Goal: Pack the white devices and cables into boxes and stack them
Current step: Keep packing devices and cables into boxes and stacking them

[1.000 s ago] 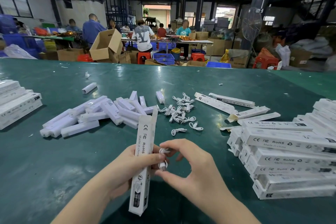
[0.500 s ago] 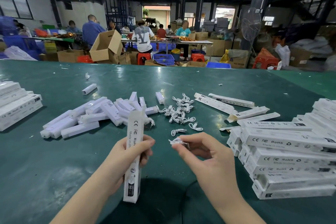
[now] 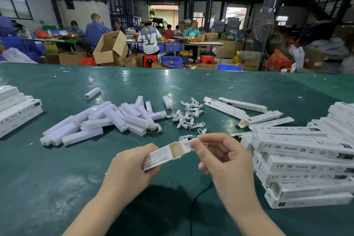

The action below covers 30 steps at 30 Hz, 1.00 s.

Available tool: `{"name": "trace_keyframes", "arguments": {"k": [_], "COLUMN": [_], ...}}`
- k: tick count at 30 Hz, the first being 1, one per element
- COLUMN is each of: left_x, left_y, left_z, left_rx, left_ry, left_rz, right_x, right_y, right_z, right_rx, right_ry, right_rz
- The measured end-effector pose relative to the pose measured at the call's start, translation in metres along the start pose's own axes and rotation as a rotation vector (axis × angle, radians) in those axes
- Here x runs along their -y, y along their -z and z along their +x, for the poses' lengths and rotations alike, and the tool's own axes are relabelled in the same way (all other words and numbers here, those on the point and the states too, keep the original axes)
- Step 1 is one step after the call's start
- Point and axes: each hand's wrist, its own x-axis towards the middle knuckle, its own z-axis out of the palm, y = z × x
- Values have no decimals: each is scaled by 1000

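The bench [image 3: 57, 188] is covered in dark green sheet, smooth and faintly glossy, with pale scuffed patches near the front and lamp glare further back. The box [image 3: 164, 156] in the left hand [image 3: 130, 170] is thin white printed card, matt outside, raw tan board inside its open end. The stacked boxes [image 3: 306, 159] show the same white card. The loose devices [image 3: 107, 120] look like smooth white plastic with a soft sheen. The cables [image 3: 188, 115] are white, seemingly plastic-sheathed.
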Motion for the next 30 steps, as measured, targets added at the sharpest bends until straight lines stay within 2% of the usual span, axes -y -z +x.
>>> {"name": "trace_keyframes", "arguments": {"k": [8, 17, 24, 30], "left_x": [1, 0, -3, -4], "left_y": [-3, -2, -3, -5], "left_z": [-1, -1, 0, -2], "left_rx": [3, 27, 19, 37], "left_ry": [-45, -62, -90, -103], "left_rz": [56, 78, 70, 90], "right_x": [-9, -12, -19, -22], "right_y": [1, -2, 2, -2], "right_z": [-2, -5, -2, -5], "right_rx": [31, 36, 43, 60], "right_ry": [72, 417, 247, 214], "right_rz": [-239, -521, -465, -422]}}
